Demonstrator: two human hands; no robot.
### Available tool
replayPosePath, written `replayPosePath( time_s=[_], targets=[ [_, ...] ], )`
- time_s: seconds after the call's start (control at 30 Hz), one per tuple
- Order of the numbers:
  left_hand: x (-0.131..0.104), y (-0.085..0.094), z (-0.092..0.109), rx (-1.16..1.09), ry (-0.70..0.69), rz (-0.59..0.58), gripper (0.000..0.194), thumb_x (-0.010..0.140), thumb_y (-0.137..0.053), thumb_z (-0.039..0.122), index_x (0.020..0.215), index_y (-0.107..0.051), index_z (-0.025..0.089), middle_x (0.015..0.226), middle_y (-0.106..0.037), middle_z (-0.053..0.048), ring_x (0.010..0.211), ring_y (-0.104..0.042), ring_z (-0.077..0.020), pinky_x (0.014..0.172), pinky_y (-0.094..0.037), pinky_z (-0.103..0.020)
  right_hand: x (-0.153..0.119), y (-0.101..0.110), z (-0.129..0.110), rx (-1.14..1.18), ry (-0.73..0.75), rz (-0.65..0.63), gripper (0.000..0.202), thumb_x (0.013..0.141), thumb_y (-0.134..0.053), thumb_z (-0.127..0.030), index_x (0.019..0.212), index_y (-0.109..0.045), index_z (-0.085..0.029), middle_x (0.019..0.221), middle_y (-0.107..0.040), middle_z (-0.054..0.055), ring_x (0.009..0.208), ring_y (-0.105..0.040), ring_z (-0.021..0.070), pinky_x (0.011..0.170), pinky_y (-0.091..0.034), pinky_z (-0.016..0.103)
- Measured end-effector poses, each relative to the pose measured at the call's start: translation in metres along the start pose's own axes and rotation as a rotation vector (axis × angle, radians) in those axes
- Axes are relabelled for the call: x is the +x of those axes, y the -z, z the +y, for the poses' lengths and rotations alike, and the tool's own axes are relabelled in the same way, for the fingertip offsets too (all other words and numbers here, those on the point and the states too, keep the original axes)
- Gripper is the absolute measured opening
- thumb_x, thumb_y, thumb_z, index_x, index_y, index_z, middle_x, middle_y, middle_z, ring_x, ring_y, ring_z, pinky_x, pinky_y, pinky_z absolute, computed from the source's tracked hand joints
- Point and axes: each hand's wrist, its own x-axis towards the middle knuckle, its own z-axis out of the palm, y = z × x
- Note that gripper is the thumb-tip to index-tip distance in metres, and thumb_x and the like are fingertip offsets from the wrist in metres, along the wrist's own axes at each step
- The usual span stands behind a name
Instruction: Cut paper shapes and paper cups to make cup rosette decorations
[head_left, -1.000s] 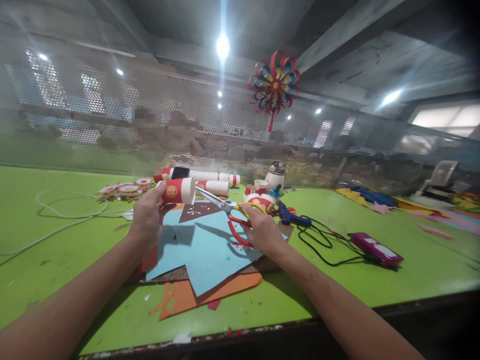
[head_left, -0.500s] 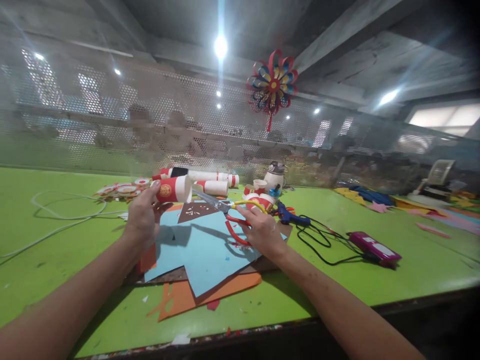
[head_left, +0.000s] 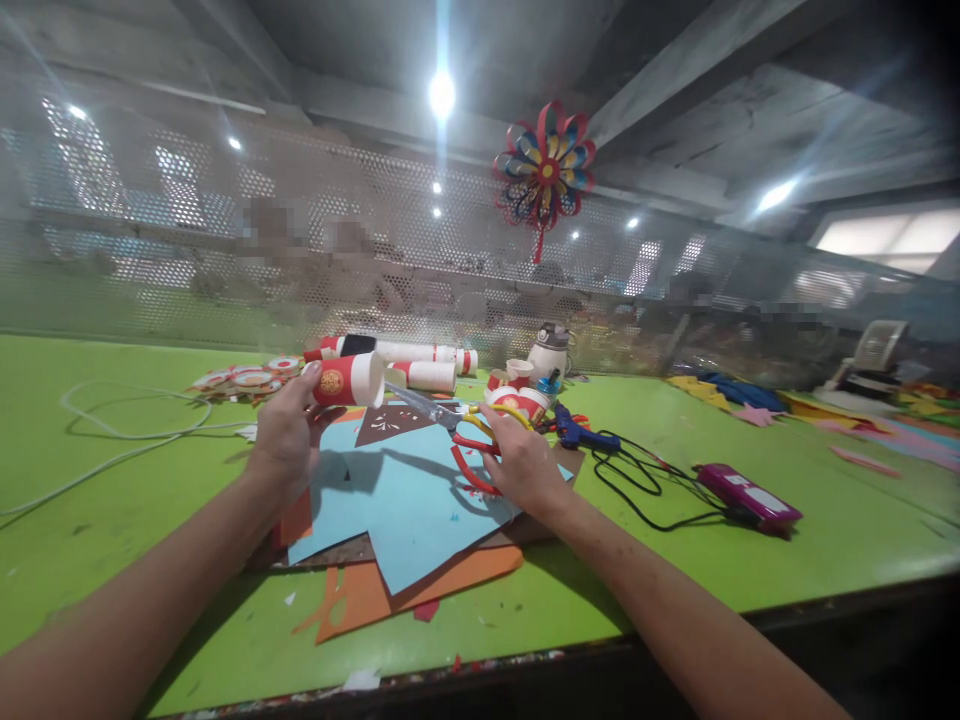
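A red and white paper cup [head_left: 346,381] with a gold emblem lies sideways in my left hand [head_left: 289,430], its mouth turned to the right. My right hand [head_left: 525,462] grips scissors [head_left: 435,410] with one yellow and one red handle. Their blades point left at the cup's rim; whether they touch it I cannot tell. Beneath both hands lies light blue paper [head_left: 420,500], over a dark brown sheet [head_left: 409,415] with cut-out shapes and orange paper [head_left: 420,592].
Stacked paper cups [head_left: 427,377] lie behind, near a white bottle [head_left: 550,352]. A blue glue gun [head_left: 585,432] is wired to a purple box [head_left: 750,497] at right. Flat round paper pieces [head_left: 251,379] and a pale cable [head_left: 135,436] are at left. A perforated screen [head_left: 450,240] stands behind the table.
The fingers of my right hand have shifted slightly on the scissors, and the handles sit a little differently. My left hand and the cup stay nearly still.
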Motion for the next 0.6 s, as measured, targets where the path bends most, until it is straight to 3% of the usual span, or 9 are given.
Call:
replayPosePath(
  time_s=[0.17, 0.4, 0.6],
  targets=[
    [0.0001, 0.0008, -0.0008, -0.002, 0.0, -0.005, 0.012, 0.071, -0.066, 0.032, 0.079, -0.064, 0.023, 0.083, -0.064, 0.001, 0.076, -0.059, -0.0147, 0.062, -0.053, -0.023, -0.0004, 0.0024, -0.0028, -0.061, -0.002, -0.028, 0.056, 0.078, -0.051, -0.013, 0.133, -0.042, -0.007, 0.105, -0.063, 0.016, 0.096, -0.057, 0.0265, 0.082, -0.05, 0.04],
    [-0.0018, -0.0011, 0.0007, -0.012, 0.008, -0.001, 0.014, 0.073, -0.065, 0.032, 0.082, -0.064, 0.021, 0.079, -0.063, 0.001, 0.073, -0.058, -0.0138, 0.063, -0.052, -0.023, -0.001, -0.0009, -0.0025, -0.044, 0.009, 0.035, 0.058, 0.076, -0.05, -0.013, 0.132, -0.042, -0.004, 0.103, -0.063, 0.017, 0.092, -0.059, 0.0272, 0.08, -0.05, 0.04],
    [-0.0014, -0.0012, 0.0003, -0.007, -0.009, -0.014, 0.014, 0.073, -0.064, 0.032, 0.082, -0.064, 0.021, 0.082, -0.064, 0.001, 0.074, -0.058, -0.0137, 0.062, -0.051, -0.023, -0.0011, -0.0013, -0.0022, 0.028, -0.049, 0.03, 0.069, 0.072, -0.05, -0.013, 0.138, -0.032, -0.006, 0.105, -0.064, 0.017, 0.089, -0.061, 0.0263, 0.078, -0.051, 0.038]
  ],
)
